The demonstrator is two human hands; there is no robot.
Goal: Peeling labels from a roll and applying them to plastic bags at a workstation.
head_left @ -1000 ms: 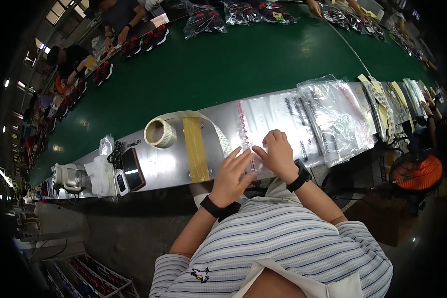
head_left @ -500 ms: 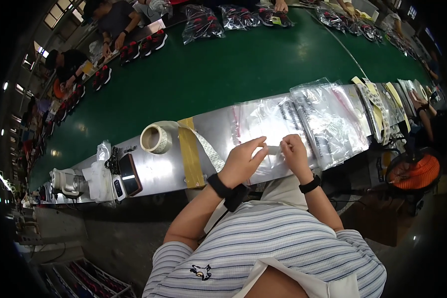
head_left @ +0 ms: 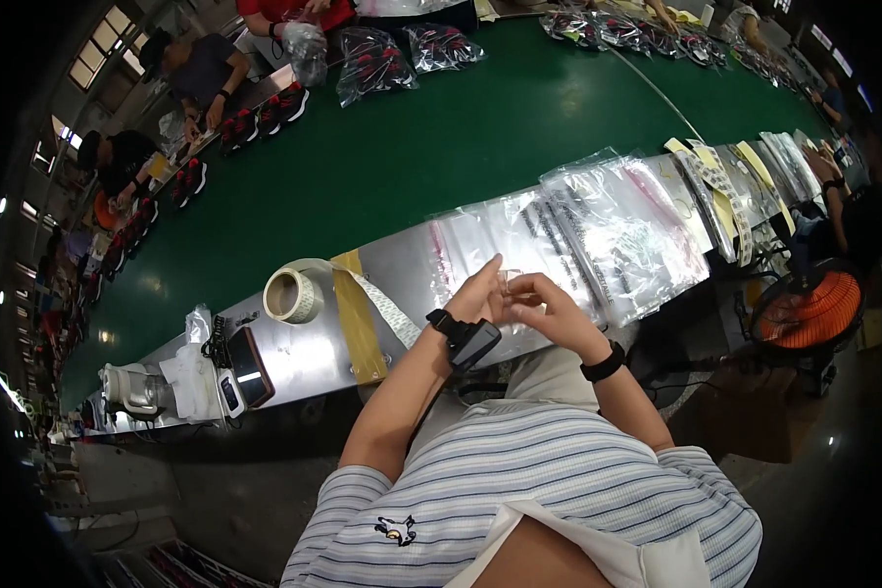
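My left hand (head_left: 474, 298) is turned edge-on above the near edge of the metal worktop, its fingers pointing up and partly hidden. My right hand (head_left: 551, 310) meets it from the right, fingers bent and somewhat smeared. Between the fingers a small pale piece shows; it is too small and blurred to name. Beyond my hands lies a flat clear plastic bag (head_left: 475, 238). To its right is a pile of clear bags (head_left: 629, 230) with printing and a pink edge. Left of my hands, a strip of patterned white stickers (head_left: 390, 312) trails across brown tape (head_left: 357, 328).
A sticker roll (head_left: 290, 296) stands on the metal ledge (head_left: 314, 361), with a dark phone (head_left: 252, 367) farther left. Behind runs a green belt (head_left: 392, 162) with bagged shoes (head_left: 372, 67) beyond. An orange fan (head_left: 811, 306) stands at right. Other people work around the belt.
The grey strip held between my two hands is no longer plainly visible. My hands have come together, the left turning edge-on. The view has shifted slightly; bagged shoes across the belt have moved left.
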